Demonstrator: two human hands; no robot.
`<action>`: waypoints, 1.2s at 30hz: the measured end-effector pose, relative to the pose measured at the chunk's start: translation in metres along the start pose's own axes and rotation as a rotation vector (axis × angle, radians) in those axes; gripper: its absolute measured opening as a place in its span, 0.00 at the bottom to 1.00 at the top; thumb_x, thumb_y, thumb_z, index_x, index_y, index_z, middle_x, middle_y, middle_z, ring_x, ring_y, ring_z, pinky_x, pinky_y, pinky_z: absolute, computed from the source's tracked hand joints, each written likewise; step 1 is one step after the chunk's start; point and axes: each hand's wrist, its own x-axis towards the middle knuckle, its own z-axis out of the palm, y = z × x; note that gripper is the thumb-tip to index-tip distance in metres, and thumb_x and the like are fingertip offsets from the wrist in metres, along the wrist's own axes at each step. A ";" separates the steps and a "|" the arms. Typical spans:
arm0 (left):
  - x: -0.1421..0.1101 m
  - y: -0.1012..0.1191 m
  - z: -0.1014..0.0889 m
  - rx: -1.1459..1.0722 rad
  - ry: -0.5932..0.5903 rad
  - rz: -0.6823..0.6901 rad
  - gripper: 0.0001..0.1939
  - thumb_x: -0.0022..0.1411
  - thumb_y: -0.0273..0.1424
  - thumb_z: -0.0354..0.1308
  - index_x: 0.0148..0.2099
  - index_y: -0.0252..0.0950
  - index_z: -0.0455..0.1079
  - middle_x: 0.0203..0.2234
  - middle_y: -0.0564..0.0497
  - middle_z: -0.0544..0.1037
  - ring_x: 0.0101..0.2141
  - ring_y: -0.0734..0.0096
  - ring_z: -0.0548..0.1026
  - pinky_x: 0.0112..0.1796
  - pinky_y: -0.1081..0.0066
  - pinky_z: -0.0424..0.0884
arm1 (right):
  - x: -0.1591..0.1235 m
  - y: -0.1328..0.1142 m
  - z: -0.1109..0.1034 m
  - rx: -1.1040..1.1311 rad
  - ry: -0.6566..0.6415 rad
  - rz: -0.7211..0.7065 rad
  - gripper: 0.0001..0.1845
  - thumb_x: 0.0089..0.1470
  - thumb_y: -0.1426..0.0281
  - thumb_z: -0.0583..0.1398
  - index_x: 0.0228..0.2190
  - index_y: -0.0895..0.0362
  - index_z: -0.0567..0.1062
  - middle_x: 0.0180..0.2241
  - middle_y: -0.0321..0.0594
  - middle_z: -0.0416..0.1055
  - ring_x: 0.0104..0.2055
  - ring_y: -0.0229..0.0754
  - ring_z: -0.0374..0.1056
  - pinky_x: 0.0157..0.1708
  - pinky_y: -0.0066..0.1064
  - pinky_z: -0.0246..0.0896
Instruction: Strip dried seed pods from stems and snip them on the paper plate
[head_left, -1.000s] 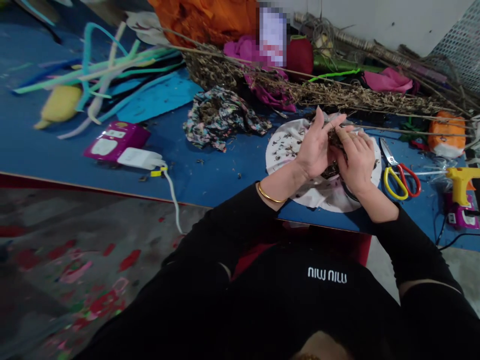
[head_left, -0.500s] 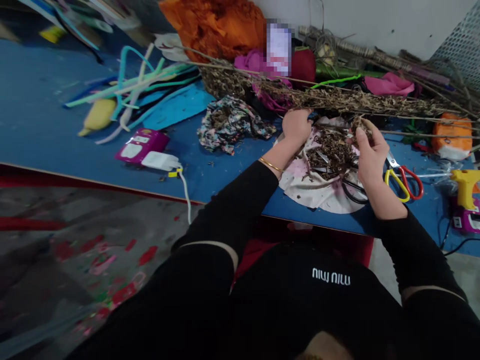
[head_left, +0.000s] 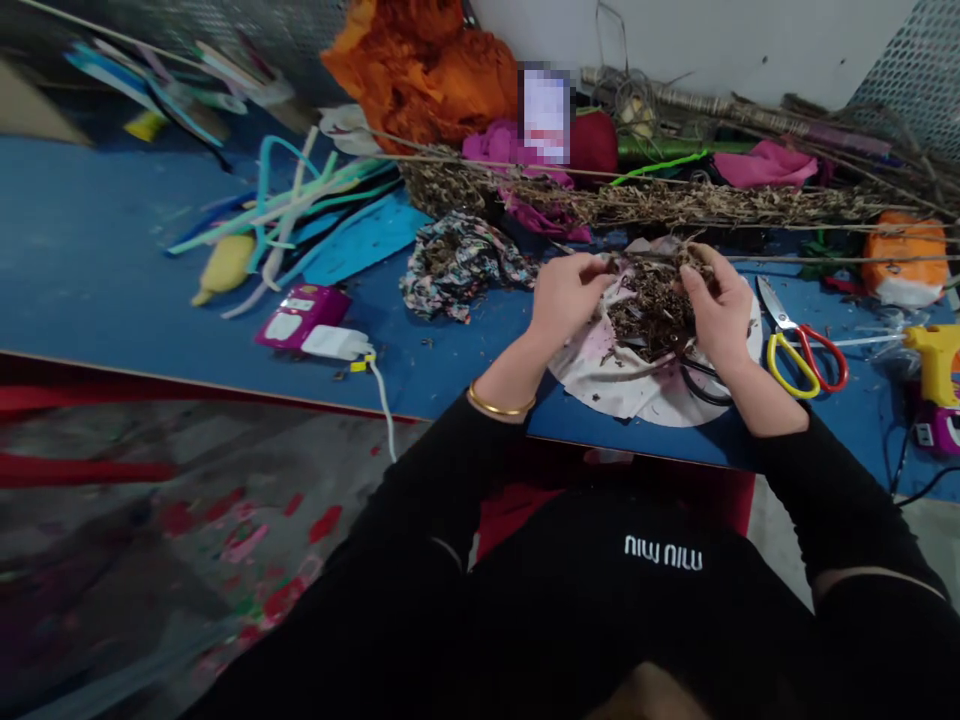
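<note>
Head view: dried plant heap (head_left: 651, 308) on white cloth (head_left: 626, 394), between hands, no clear long axis. Right hand (head_left: 721, 308) nearer, at heap's right side, thumb and fingers round dried clump (head_left: 700, 267). Left hand (head_left: 564, 298) left of heap, fingertips pinched; cannot tell whether holding anything.

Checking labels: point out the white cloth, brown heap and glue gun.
White cloth (head_left: 624, 390), head view: bare front part.
Brown heap (head_left: 651, 308), head view: its middle.
Glue gun (head_left: 934, 358), head view: yellow body.
</note>
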 end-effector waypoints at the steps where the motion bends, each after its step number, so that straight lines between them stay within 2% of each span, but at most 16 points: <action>1: -0.010 0.005 0.002 -0.187 -0.072 -0.034 0.07 0.66 0.32 0.64 0.42 0.36 0.82 0.41 0.44 0.86 0.44 0.57 0.83 0.48 0.60 0.77 | -0.003 -0.005 0.001 -0.033 -0.015 -0.015 0.29 0.72 0.50 0.54 0.61 0.55 0.77 0.55 0.48 0.80 0.55 0.49 0.78 0.57 0.47 0.76; 3: -0.025 0.014 0.012 -0.529 -0.213 -0.128 0.06 0.67 0.32 0.64 0.43 0.36 0.81 0.37 0.46 0.86 0.36 0.65 0.83 0.40 0.65 0.79 | -0.010 -0.016 0.002 -0.115 -0.046 -0.045 0.27 0.71 0.52 0.55 0.60 0.54 0.77 0.57 0.48 0.80 0.59 0.49 0.76 0.60 0.46 0.74; 5: -0.033 0.020 0.024 -0.732 -0.268 -0.178 0.04 0.66 0.30 0.65 0.42 0.35 0.80 0.34 0.47 0.85 0.33 0.69 0.82 0.37 0.69 0.78 | -0.017 -0.024 0.004 -0.220 -0.081 -0.064 0.27 0.72 0.55 0.54 0.62 0.54 0.76 0.59 0.48 0.79 0.60 0.50 0.75 0.60 0.45 0.73; 8: -0.035 0.019 0.038 -0.865 -0.277 -0.211 0.02 0.67 0.28 0.64 0.40 0.36 0.78 0.32 0.49 0.83 0.33 0.71 0.81 0.38 0.71 0.79 | -0.025 -0.032 0.008 -0.432 -0.186 -0.053 0.30 0.73 0.59 0.51 0.68 0.58 0.70 0.62 0.54 0.76 0.58 0.52 0.76 0.56 0.44 0.75; 11: -0.034 0.013 0.045 -0.977 -0.258 -0.245 0.06 0.71 0.33 0.61 0.43 0.37 0.77 0.34 0.49 0.83 0.37 0.68 0.82 0.41 0.69 0.79 | -0.031 -0.041 0.011 -0.611 -0.327 -0.057 0.34 0.74 0.61 0.48 0.73 0.65 0.61 0.63 0.63 0.72 0.57 0.55 0.75 0.54 0.45 0.76; 13: -0.034 0.010 0.048 -1.018 -0.233 -0.201 0.10 0.72 0.38 0.62 0.45 0.37 0.76 0.38 0.48 0.83 0.44 0.64 0.82 0.47 0.66 0.79 | -0.035 -0.048 0.013 -0.654 -0.369 -0.105 0.37 0.74 0.62 0.46 0.74 0.69 0.57 0.66 0.66 0.69 0.64 0.58 0.71 0.60 0.50 0.72; 16: -0.036 0.010 0.052 -1.011 -0.193 -0.089 0.14 0.69 0.42 0.68 0.44 0.37 0.75 0.41 0.47 0.82 0.53 0.58 0.79 0.55 0.62 0.76 | -0.041 -0.059 0.014 -0.666 -0.373 -0.178 0.37 0.73 0.61 0.45 0.74 0.71 0.56 0.69 0.66 0.65 0.72 0.61 0.61 0.70 0.59 0.59; 19: -0.038 0.011 0.054 -1.055 -0.168 -0.102 0.14 0.70 0.43 0.68 0.42 0.37 0.74 0.40 0.48 0.81 0.52 0.57 0.79 0.54 0.62 0.76 | -0.042 -0.064 0.010 -0.678 -0.357 -0.198 0.35 0.73 0.60 0.47 0.73 0.65 0.60 0.70 0.63 0.63 0.74 0.62 0.57 0.72 0.63 0.53; 21: -0.039 0.011 0.053 -1.108 -0.202 -0.174 0.14 0.71 0.43 0.67 0.43 0.37 0.74 0.38 0.48 0.81 0.49 0.59 0.80 0.49 0.63 0.79 | -0.039 -0.061 0.005 -0.653 -0.323 -0.201 0.32 0.73 0.60 0.49 0.72 0.58 0.64 0.69 0.59 0.65 0.73 0.62 0.58 0.71 0.63 0.55; 23: -0.041 0.011 0.052 -1.155 -0.259 -0.242 0.13 0.72 0.43 0.66 0.45 0.38 0.75 0.37 0.48 0.81 0.45 0.59 0.82 0.44 0.63 0.80 | -0.036 -0.056 0.001 -0.586 -0.275 -0.192 0.30 0.72 0.59 0.51 0.69 0.53 0.68 0.66 0.55 0.68 0.69 0.61 0.62 0.67 0.61 0.61; 27: -0.045 0.017 0.053 -1.252 -0.313 -0.303 0.15 0.73 0.45 0.64 0.47 0.38 0.76 0.37 0.48 0.82 0.42 0.61 0.83 0.43 0.63 0.81 | -0.038 -0.045 0.005 -0.452 -0.183 -0.164 0.26 0.70 0.59 0.55 0.64 0.52 0.73 0.60 0.54 0.70 0.64 0.59 0.66 0.63 0.56 0.68; 30: -0.047 0.023 0.053 -1.266 -0.267 -0.332 0.14 0.72 0.43 0.66 0.45 0.37 0.74 0.35 0.49 0.80 0.39 0.64 0.81 0.40 0.66 0.79 | -0.036 -0.046 0.008 -0.439 -0.210 -0.181 0.26 0.67 0.59 0.57 0.63 0.53 0.73 0.61 0.55 0.70 0.65 0.60 0.65 0.65 0.58 0.65; 32: -0.045 0.024 0.048 -1.246 -0.208 -0.356 0.13 0.72 0.42 0.66 0.45 0.37 0.73 0.32 0.51 0.78 0.35 0.67 0.80 0.35 0.69 0.77 | -0.028 -0.050 0.001 -0.445 -0.280 -0.197 0.32 0.65 0.56 0.60 0.66 0.53 0.70 0.63 0.55 0.68 0.67 0.63 0.64 0.66 0.60 0.63; 34: -0.039 0.023 0.038 -1.228 -0.153 -0.384 0.13 0.73 0.42 0.65 0.44 0.37 0.72 0.28 0.53 0.75 0.29 0.71 0.77 0.29 0.73 0.72 | -0.015 -0.055 -0.014 -0.445 -0.336 -0.199 0.36 0.65 0.52 0.61 0.69 0.52 0.67 0.64 0.55 0.69 0.68 0.64 0.63 0.65 0.62 0.63; 36: -0.032 0.020 0.026 -1.223 -0.120 -0.423 0.14 0.74 0.43 0.63 0.44 0.38 0.71 0.25 0.55 0.71 0.24 0.76 0.72 0.24 0.76 0.65 | -0.002 -0.056 -0.037 -0.437 -0.352 -0.170 0.35 0.66 0.50 0.59 0.68 0.51 0.68 0.61 0.52 0.72 0.65 0.62 0.67 0.63 0.59 0.66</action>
